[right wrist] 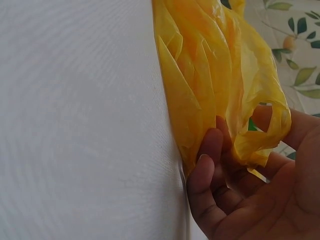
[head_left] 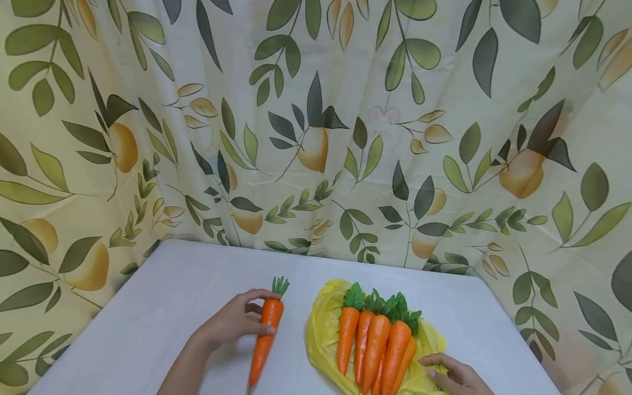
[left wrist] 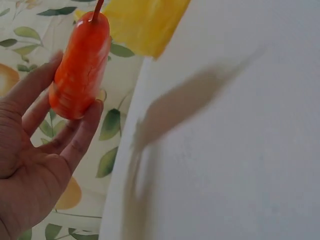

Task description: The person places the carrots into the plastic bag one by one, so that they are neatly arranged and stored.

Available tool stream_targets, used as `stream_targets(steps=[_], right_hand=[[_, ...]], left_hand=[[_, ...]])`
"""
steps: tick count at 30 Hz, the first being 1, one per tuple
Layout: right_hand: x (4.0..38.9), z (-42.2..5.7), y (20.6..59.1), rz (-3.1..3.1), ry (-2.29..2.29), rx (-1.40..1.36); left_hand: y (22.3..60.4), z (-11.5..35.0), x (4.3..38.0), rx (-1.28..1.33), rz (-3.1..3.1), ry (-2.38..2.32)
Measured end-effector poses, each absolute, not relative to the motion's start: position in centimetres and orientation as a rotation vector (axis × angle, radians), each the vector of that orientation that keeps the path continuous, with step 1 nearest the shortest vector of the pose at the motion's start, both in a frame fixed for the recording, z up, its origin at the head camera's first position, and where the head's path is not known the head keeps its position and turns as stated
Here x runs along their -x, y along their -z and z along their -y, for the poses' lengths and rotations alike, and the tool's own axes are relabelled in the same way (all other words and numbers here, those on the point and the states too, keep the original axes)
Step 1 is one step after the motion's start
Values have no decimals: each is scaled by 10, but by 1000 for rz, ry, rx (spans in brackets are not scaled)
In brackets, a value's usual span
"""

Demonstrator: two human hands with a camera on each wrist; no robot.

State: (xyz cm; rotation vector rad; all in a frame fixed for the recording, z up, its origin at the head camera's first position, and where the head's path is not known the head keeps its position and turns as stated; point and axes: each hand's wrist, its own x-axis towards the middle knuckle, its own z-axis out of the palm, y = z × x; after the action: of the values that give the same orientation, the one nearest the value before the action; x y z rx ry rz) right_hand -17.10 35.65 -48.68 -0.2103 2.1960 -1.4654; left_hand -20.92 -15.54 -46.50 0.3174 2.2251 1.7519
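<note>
In the head view my left hand grips a single orange carrot with short green stem stubs, its pointed end slanting down towards me. The left wrist view shows thumb and fingers around the carrot, whose shadow falls on the white table apart from it. To the right, several carrots with leafy green tops lie side by side on a crumpled yellow plastic bag. My right hand holds the bag's right edge. Seen from the right wrist, the thin plastic runs between curled fingers and thumb.
The table has a white cover, with its far edge close to a hanging curtain printed with leaves and fruit. White tabletop shows between the held carrot and the bag, and along the far side.
</note>
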Motion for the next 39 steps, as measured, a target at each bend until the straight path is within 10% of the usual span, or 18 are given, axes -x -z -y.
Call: stream_targets(steps=[39], right_hand=[[168,-356,484,-2175,1494,255]], left_hand=[[421,86,218,-512,-2153,-1872]])
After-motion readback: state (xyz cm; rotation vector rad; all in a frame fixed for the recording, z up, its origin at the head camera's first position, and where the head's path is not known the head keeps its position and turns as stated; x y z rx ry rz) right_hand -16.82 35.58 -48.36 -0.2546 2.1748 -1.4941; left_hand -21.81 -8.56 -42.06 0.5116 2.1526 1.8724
